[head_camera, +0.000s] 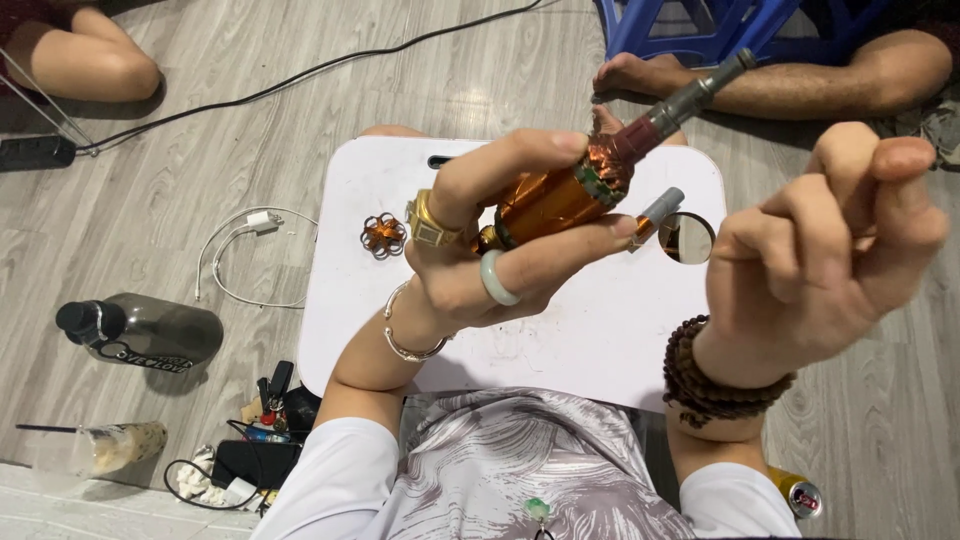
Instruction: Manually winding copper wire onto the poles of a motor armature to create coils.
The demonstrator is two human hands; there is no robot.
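My left hand (500, 235) is raised over a small white table (560, 340) and grips a motor armature (590, 180) wound with copper wire, its steel shaft pointing up and to the right. That hand wears a gold ring, a pale green ring and a thin bracelet. My right hand (830, 250) is lifted to the right of the armature with its fingers pinched together; whether something thin is between them is unclear. A dark bead bracelet circles that wrist. A small copper wire coil (383, 236) lies on the table left of my left hand.
A round hole (687, 238) pierces the table at the right. On the wooden floor to the left are a dark bottle (140, 332), a white charger cable (245, 250), a plastic cup (105, 447) and small tools. Other people's legs and a blue stool (700, 25) lie beyond.
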